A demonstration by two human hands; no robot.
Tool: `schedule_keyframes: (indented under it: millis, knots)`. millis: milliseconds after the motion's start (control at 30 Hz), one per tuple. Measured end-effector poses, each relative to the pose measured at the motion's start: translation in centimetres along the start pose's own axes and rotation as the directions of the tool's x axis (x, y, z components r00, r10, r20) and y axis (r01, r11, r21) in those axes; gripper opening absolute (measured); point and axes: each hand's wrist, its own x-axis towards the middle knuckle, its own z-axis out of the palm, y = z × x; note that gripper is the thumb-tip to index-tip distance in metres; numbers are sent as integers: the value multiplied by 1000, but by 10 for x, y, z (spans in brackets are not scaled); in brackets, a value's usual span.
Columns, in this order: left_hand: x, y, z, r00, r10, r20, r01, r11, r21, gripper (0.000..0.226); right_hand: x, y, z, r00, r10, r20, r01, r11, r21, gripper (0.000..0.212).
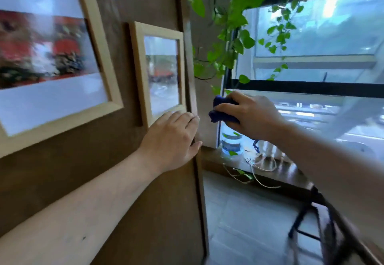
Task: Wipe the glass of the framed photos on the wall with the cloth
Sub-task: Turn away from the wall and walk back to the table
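Two light wooden framed photos hang on a brown wall panel (145,192). The large frame (97,42) is at the left, the small frame (139,65) at the panel's right edge. The small frame's glass (163,73) reflects the window. My left hand (172,142) lies flat against the panel, fingers spread, touching the small frame's bottom edge. My right hand (249,115) is to the right of the panel, off the glass, fingers closed around a bunched dark blue cloth (220,109).
A trailing green vine (232,25) hangs beside the panel's right edge. A window with black bars (311,88) fills the right. On the dark sill stand a clear water bottle (230,142) and loose cords. A black stool (307,223) is at the lower right.
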Motion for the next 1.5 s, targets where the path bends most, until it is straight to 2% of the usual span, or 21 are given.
schedule_keyframes:
  millis: [233,367,600,767,867,1033,1100,1167,1267,1333,1500]
  knots:
    - [0,28,11,982,183,-40,-185,982,-48,62,-82,-31,-35,980,190,66,-182,978,-103,28]
    - [-9,58,3,955,288,-74,-296,944,-144,66,-132,-63,-68,947,299,120,-276,944,-179,32]
    - [-41,137,-14,850,486,-205,-526,804,-276,59,-231,-119,-126,844,507,175,-427,833,-352,37]
    - [-62,210,-36,752,597,-278,-659,679,-324,60,-314,-162,-171,719,682,135,-595,704,-386,49]
    - [-77,258,-56,680,654,-332,-733,595,-329,60,-375,-189,-200,627,778,20,-706,579,-408,55]
    - [-105,333,-82,541,753,-375,-840,458,-292,63,-471,-242,-245,454,887,-82,-815,376,-440,54]
    - [-124,369,-98,488,776,-399,-871,400,-287,64,-513,-266,-266,386,918,-96,-837,304,-456,55]
    - [-133,386,-104,480,777,-406,-873,382,-303,65,-536,-283,-273,365,926,-96,-837,281,-469,55]
    - [-176,449,-123,391,816,-426,-911,277,-306,64,-598,-327,-305,260,961,-99,-854,181,-488,57]
    - [-196,475,-130,356,833,-424,-920,233,-315,64,-626,-348,-317,207,973,-104,-853,127,-507,58]
    - [-238,539,-137,297,873,-386,-924,162,-346,67,-707,-400,-343,42,990,-135,-850,-36,-526,56]
